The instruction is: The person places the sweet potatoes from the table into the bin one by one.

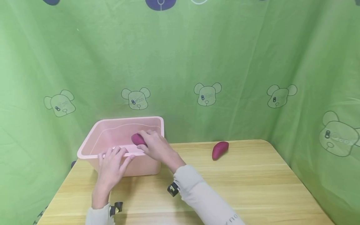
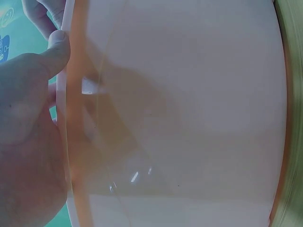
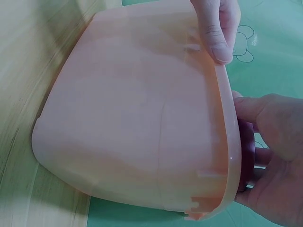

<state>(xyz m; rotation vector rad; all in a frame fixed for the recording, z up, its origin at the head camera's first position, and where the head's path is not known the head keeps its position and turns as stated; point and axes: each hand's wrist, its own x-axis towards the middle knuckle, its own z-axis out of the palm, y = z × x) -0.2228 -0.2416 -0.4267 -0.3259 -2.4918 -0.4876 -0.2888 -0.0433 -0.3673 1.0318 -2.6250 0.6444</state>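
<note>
A pink plastic bin stands at the left of the table. My left hand grips its near rim, fingers over the edge and thumb on the outer side; the left wrist view shows that thumb pressed to the rim beside the bin's wall. Over the bin's opening, toward its right side, my right hand holds a purple-red sweet potato. In the right wrist view the sweet potato is partly hidden behind the rim. A second sweet potato lies to the right on the table.
The wooden table ends at a back edge just behind the second sweet potato. A green curtain printed with bear heads hangs behind and on both sides. Each wrist carries a small black camera.
</note>
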